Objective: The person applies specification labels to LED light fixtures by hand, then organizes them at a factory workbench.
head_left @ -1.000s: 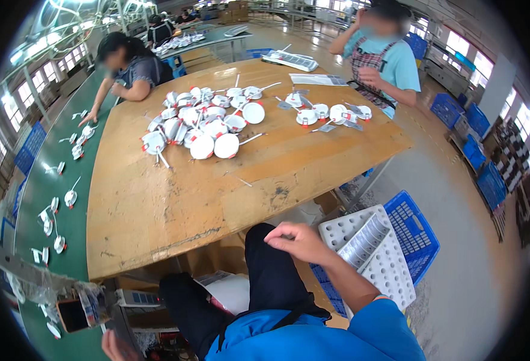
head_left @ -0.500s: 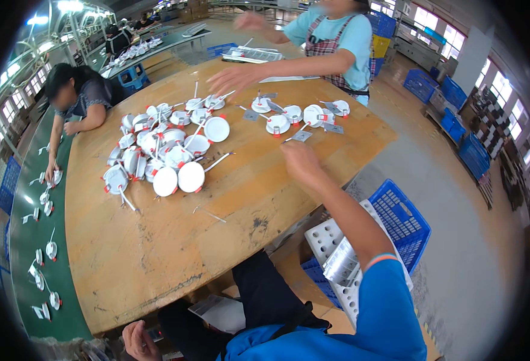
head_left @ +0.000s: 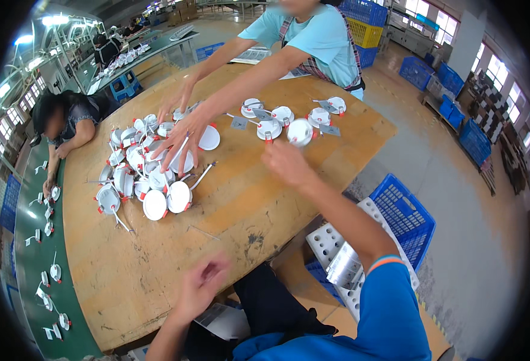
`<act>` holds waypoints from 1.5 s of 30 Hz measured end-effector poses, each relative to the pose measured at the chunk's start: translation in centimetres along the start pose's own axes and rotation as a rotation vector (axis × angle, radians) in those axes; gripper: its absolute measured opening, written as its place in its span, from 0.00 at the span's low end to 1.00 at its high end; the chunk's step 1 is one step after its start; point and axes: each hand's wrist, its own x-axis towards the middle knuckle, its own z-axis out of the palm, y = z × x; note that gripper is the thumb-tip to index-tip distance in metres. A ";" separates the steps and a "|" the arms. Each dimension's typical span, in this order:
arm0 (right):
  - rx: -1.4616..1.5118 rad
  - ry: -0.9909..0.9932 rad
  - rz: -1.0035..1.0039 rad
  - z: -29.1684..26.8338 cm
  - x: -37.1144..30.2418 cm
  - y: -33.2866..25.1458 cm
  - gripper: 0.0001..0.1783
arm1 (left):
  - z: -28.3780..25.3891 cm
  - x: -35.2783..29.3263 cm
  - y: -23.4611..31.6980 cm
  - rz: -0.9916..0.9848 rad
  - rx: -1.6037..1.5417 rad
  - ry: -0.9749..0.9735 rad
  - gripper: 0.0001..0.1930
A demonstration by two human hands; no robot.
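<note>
My right hand [head_left: 286, 163] reaches over the right part of the wooden table [head_left: 265, 210]. Its fingers are closed at the lower edge of a round white downlight [head_left: 300, 132], which is tilted face up and slightly blurred; the exact grip is hidden. Beside it lie several more downlights [head_left: 269, 129] with red clips, wires and grey tags [head_left: 331, 130]. Over the near table edge, my left hand [head_left: 205, 283] is raised, blurred, its fingers loosely curled and apart with nothing visible in them. A large pile of downlights [head_left: 155, 204] lies left of centre.
Across the table a co-worker's hands [head_left: 186, 135] reach into the pile. Another person [head_left: 66, 126] leans over a green conveyor belt [head_left: 33, 265] carrying downlights at left. A blue crate [head_left: 406, 216] and a white perforated foam tray [head_left: 325, 240] stand by my right side.
My left hand has risen from below the table edge. My right hand has shifted slightly left and nearer, and a downlight by it has turned. The co-worker's hands have moved onto the pile.
</note>
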 end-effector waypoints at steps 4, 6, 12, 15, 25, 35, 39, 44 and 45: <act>0.308 0.054 0.120 -6.6 -0.4 -5.7 0.06 | 5.3 9.0 -0.3 0.163 0.202 0.160 0.29; 0.456 0.084 0.128 -7.6 0.3 -6.8 0.07 | 7.1 13.8 -2.2 0.322 0.056 0.226 0.26; 0.301 0.143 0.524 -7.6 -3.1 3.2 0.24 | 6.8 19.3 -0.8 0.360 -0.256 0.244 0.15; -0.037 -0.193 0.651 -6.2 -5.8 6.8 0.45 | 2.8 22.3 1.1 0.181 -0.543 0.219 0.10; 0.010 -0.100 0.495 -0.7 -0.5 15.2 0.45 | -1.1 28.6 4.6 -0.228 -0.290 0.309 0.20; 0.107 -0.488 0.680 0.0 3.3 16.7 0.37 | 1.9 30.4 1.9 0.460 0.512 0.401 0.14; -0.047 -0.621 0.640 0.5 3.3 17.6 0.21 | 3.6 28.3 3.8 0.174 0.190 0.427 0.22; -0.137 -0.420 0.575 3.3 0.0 20.1 0.15 | 3.3 20.2 7.3 0.214 -0.132 0.264 0.26; -0.119 -0.402 0.562 3.5 -0.4 20.6 0.14 | 3.1 19.0 7.6 0.214 -0.125 0.285 0.26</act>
